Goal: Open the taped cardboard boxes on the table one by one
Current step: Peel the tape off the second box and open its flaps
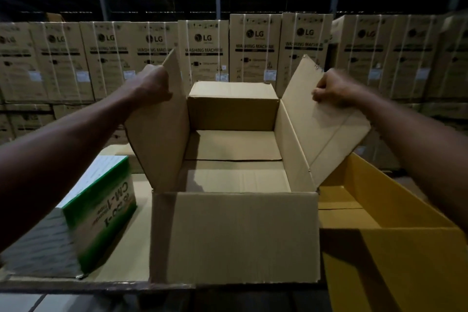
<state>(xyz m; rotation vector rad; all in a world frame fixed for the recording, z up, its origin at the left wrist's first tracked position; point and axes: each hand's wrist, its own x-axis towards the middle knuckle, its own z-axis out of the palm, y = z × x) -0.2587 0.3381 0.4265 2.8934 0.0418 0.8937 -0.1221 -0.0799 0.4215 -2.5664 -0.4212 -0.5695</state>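
Wall of washing-machine cartons (pixel 207 58) at the back, well apart from the work. Counter (pixel 136 215) carries three boxes. Brown box (pixel 234 235) sits centre, at the near edge; inside looks empty. Yellow box (pixel 379 223) touches it on the right, already open. Green box (pixel 101 210) just beside it on the left, closed; tape not visible. Left flap (pixel 159 134) stands nearly upright, right flap (pixel 326 119) leans outward. Left hand (pixel 152 86) grips the left flap's top edge, fingers curled round it. Right hand (pixel 334 88) pinches the right flap's edge. Step: spreading the flaps. Do it well: fold both fully past the side walls, crease at the hinge so they stay down, pull evenly so the box doesn't slide off the counter. Green box likely next.
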